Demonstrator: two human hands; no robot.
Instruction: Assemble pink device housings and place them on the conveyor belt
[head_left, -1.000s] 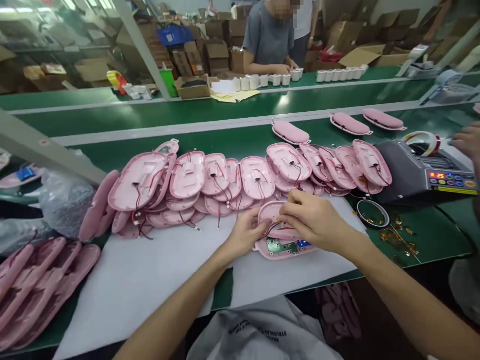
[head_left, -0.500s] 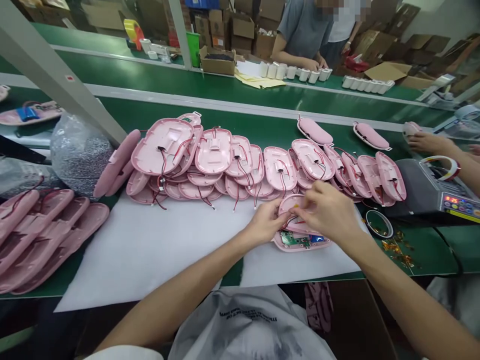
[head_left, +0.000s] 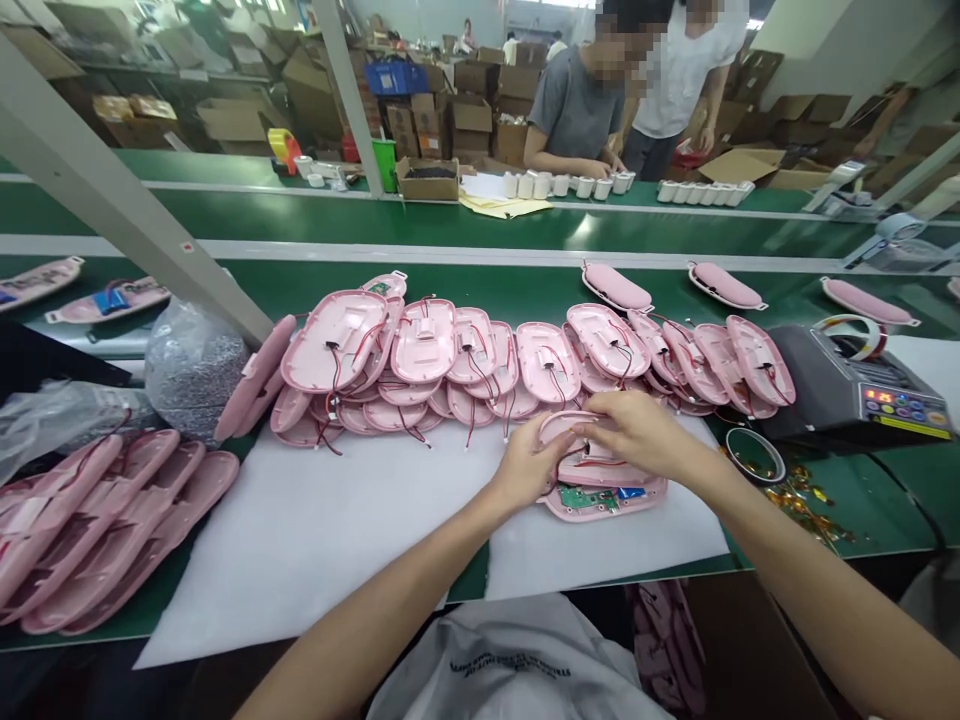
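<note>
A pink plastic shell (head_left: 595,468) with red and black wires is held tilted, its inner side facing me. My left hand (head_left: 527,462) grips its left edge, thumb on the inner face. My right hand (head_left: 634,432) is closed at the top edge, thumb and fingers pressed against the shell near the left thumb. Any small piece under those fingertips is hidden. Just below lies another pink shell (head_left: 581,514), holding a green circuit board (head_left: 589,497) and a blue battery (head_left: 631,493).
Overlapping pink shells with wires (head_left: 341,340) line the back of the white sheet (head_left: 322,520). More shells (head_left: 142,530) are stacked left. A grey tape dispenser (head_left: 847,390), a tape roll (head_left: 755,456) and amber tape scraps (head_left: 806,500) lie right. Two people stand across the bench.
My right hand has lowered onto the shell; a small yellow piece showed at its fingertips before. The view has tilted up. A co-worker's hand at the right has left a pink piece on the bench.
</note>
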